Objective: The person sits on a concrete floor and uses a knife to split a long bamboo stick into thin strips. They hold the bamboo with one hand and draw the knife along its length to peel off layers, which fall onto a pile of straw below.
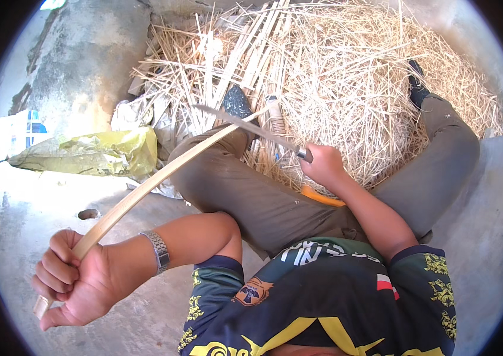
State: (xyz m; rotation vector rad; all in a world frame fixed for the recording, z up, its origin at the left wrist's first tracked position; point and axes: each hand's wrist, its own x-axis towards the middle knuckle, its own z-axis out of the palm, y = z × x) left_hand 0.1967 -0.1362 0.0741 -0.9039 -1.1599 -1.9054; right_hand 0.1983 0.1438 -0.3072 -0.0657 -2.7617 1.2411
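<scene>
A broad heap of pale, dry straw-like shavings and split cane strips [346,77] fills the upper middle of the view, lying on a grey concrete floor [85,65]. The person sits on that floor with legs in olive-brown trousers [251,196] spread to either side of the heap. To the left, near the bent left knee, lies a crumpled yellow plastic bag [100,153].

A long, flat, pale tan cane strip [145,193] runs in a gentle curve from the lower left up to the middle of the view, passing over the left knee. The left hand [70,282] is closed tight in a fist around its lower end, with a short stub of the strip sticking out below the fist. A silver metal watch band [159,251] sits on that wrist.

A long, narrow steel knife blade [245,126] crosses the strip's upper end, touching it there. The right hand [324,165] is wrapped fully shut around the knife's handle, fingers curled with no gap showing. Just beside the right wrist, an orange curved object [320,197] lies against the trousers.
</scene>
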